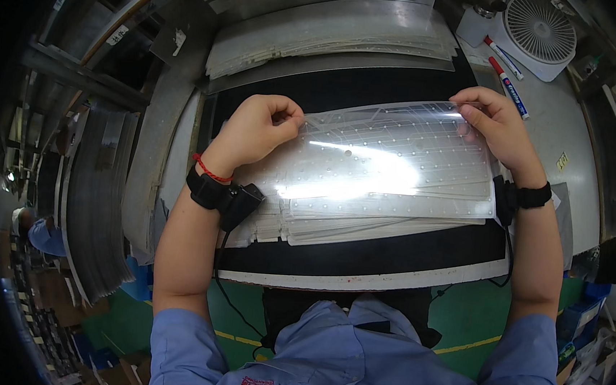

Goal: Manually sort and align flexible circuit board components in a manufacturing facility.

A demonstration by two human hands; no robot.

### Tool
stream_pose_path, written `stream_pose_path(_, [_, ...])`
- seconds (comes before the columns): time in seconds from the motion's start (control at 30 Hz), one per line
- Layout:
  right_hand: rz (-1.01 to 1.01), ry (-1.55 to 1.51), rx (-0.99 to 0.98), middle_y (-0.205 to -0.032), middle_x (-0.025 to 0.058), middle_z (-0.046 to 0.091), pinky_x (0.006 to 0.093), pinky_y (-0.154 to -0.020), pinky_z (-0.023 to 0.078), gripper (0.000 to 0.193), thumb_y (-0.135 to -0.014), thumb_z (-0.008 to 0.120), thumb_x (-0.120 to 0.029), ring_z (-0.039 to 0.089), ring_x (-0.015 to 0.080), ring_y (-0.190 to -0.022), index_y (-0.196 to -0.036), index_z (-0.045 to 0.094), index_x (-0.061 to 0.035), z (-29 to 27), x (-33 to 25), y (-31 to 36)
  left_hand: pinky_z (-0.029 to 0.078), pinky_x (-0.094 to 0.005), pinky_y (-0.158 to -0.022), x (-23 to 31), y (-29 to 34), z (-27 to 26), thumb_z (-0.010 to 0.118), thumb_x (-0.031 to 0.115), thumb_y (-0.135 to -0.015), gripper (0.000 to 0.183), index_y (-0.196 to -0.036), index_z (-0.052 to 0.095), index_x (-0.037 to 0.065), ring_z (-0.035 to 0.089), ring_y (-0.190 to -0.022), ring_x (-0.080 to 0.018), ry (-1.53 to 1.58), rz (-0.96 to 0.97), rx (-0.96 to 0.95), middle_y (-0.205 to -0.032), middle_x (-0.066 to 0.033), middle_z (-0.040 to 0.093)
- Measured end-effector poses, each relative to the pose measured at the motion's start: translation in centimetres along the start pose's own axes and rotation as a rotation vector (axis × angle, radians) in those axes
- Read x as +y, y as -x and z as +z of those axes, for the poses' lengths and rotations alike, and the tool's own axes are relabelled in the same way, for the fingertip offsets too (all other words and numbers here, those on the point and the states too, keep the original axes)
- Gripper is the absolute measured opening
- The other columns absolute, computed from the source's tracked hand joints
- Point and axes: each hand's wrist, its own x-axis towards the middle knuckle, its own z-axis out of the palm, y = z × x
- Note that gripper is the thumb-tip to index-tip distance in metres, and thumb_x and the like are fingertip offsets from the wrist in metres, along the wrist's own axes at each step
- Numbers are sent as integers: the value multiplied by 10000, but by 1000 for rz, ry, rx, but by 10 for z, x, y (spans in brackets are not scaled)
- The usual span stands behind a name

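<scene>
A clear plastic sheet (pixel 392 137) with rows of small dots stretches between my two hands, glare lying across its middle. My left hand (pixel 258 131) pinches its far left corner between thumb and fingers. At the far right corner, my right hand (pixel 491 124) grips the edge the same way. Beneath the sheet, a stack of similar sheets (pixel 385 226) lies on a black mat (pixel 361 258); its near edges show, slightly uneven. Each of my wrists wears a black strap with a small device, the left one (pixel 231 204) with a cable hanging down.
Another pile of sheets (pixel 328 31) lies beyond the mat. Two markers (pixel 508 85), a small bottle (pixel 477 25) and a white fan (pixel 540 28) stand at the far right. Tall stacked sheets (pixel 98 190) fill the left side. A person's blue sleeve (pixel 45 238) shows at far left.
</scene>
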Motion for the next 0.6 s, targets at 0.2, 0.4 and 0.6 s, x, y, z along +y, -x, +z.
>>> stream_pose_path(0.2, [0, 5, -1, -891, 1, 677, 185, -628, 490, 184, -981, 583, -117, 612, 50, -733, -1130, 661, -45, -1, 1, 0, 457, -243, -681, -4, -1, 0, 610, 151, -924, 178, -904, 681, -11, 537, -721, -67, 15, -23, -15, -763, 5, 625])
stream_pose_path(0.4, [6, 1, 2, -900, 4, 676, 188, -631, 492, 183, -980, 583, -115, 611, 52, -734, -1130, 661, -44, -1, 3, -1, 455, -245, -692, 3, 0, 0, 580, 195, -973, 232, -903, 669, -8, 534, -719, -77, -33, 2, -19, -768, 6, 618])
stream_pose_path(0.6, [14, 0, 17, -906, 0, 669, 186, -630, 491, 177, -981, 575, -106, 606, 53, -728, -1123, 661, -43, -1, 2, -1, 437, -221, -690, -12, -1, -3, 524, 218, -1021, 281, -871, 643, 13, 517, -715, -67, 128, -44, 57, -763, 17, 598])
